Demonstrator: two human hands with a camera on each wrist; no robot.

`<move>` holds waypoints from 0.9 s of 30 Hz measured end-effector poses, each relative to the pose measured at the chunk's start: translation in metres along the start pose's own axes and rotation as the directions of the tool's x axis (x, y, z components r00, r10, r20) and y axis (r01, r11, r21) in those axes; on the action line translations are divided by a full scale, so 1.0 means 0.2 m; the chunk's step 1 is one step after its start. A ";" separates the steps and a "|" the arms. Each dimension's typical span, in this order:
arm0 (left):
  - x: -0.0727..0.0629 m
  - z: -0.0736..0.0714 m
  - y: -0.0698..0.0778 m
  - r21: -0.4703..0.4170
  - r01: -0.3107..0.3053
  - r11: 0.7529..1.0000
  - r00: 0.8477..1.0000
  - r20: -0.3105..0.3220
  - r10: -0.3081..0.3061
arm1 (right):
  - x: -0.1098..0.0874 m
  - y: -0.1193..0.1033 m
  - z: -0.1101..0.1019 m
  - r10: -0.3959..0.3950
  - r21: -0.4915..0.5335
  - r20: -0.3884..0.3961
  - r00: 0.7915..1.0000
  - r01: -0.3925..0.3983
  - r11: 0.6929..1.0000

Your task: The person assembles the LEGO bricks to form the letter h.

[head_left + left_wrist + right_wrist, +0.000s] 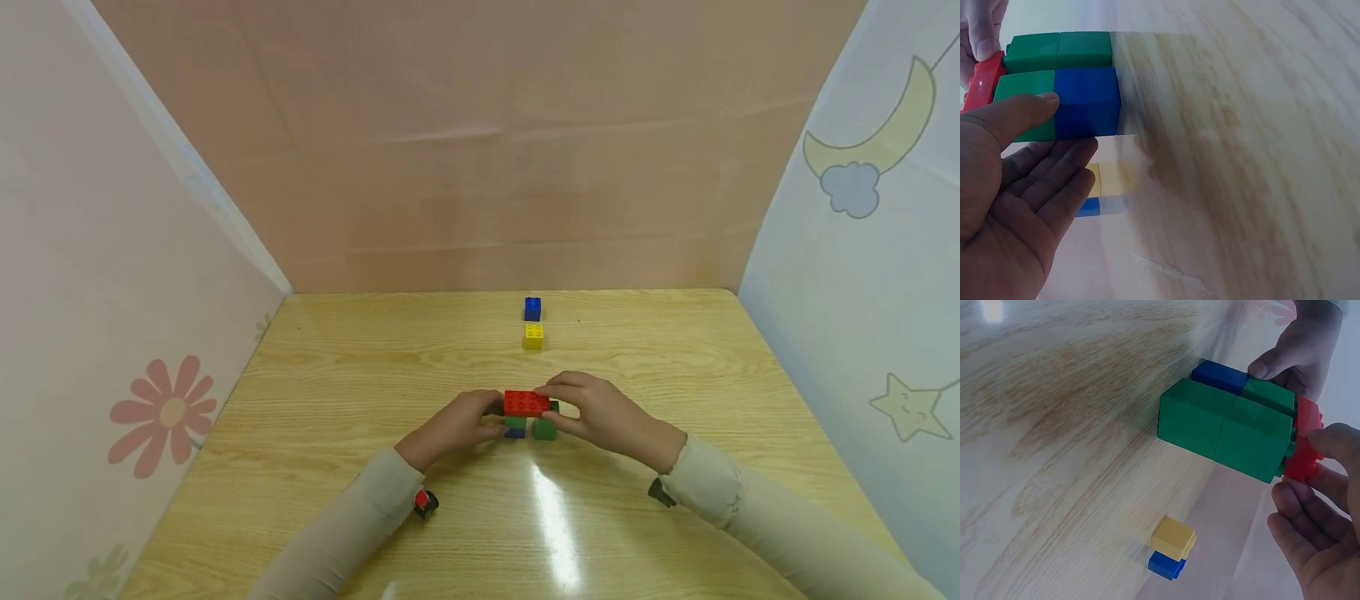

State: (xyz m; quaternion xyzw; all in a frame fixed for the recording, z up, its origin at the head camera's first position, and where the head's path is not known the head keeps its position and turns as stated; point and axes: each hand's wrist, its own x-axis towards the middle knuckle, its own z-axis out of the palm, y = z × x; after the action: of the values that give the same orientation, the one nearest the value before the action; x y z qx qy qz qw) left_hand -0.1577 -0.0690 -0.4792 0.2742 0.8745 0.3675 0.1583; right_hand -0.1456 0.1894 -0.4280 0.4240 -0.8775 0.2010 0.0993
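Observation:
A red brick with studs on top lies across the tops of two short brick stacks. My right hand pinches its right end between thumb and fingers. One stack has a green brick over a blue brick; my left hand holds it with the thumb on the near side and the fingers behind. Beside it stands the other stack, made of two green bricks. In the right wrist view, some green studs show in a gap under the red brick.
Farther back on the wooden table stand a yellow brick and, behind it, a blue brick. A pinkish-tan backdrop rises behind the table, with patterned panels at both sides.

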 end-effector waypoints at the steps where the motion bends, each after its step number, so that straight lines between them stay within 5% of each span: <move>1: 0.00 0.00 0.00 -0.004 0.000 1.000 1.000 0.001 0.000 | 0.00 0.00 0.00 -0.003 -0.001 -0.001 1.000 0.003 1.000; 27: 0.00 0.00 0.00 -0.035 0.003 0.999 1.000 0.016 -0.002 | 0.00 -0.01 -0.01 -0.078 -0.043 -0.047 0.996 0.076 0.996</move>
State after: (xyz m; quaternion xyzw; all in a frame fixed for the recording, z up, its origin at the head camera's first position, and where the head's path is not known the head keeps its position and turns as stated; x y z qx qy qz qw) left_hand -0.1585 -0.0692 -0.4785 0.2731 0.8671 0.3801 0.1705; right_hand -0.1436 0.1886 -0.4258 0.4502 -0.8619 0.1891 0.1369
